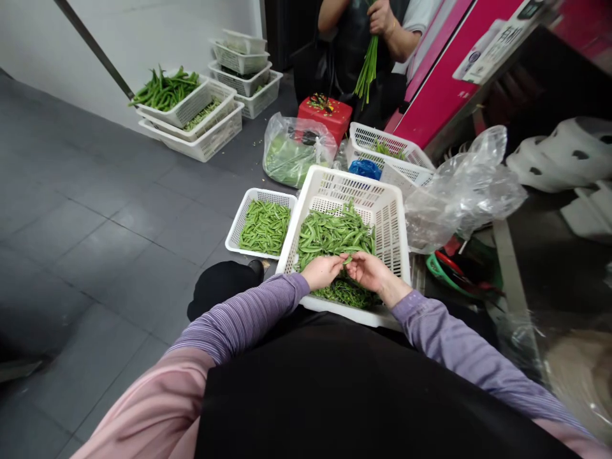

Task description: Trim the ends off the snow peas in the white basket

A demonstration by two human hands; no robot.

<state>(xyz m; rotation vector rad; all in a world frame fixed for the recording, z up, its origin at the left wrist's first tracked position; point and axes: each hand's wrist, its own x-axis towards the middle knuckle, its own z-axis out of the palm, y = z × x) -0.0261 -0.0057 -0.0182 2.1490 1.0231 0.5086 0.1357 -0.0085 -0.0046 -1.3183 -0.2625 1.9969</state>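
Observation:
Both my hands meet over a large white basket (394,223) that rests in front of my lap. My left hand (321,273) is closed, its fingertips pinching at the end of a green pea pod (348,259). The same pod lies in the bent fingers of my right hand (370,273). Beneath and beyond them is a heap of pea pods (329,231). Darker green trimmings (347,293) lie in the near end of the basket. At its left stands a smaller white basket (231,241) holding more pods (265,226).
A clear bag of greens (291,153) and a red stool (329,121) stand beyond. A co-worker's hand (381,17) holds long green stems (367,70). Stacked baskets (205,146) stand at the far left. Crumpled plastic (459,185) and a green-rimmed basket (442,273) lie right.

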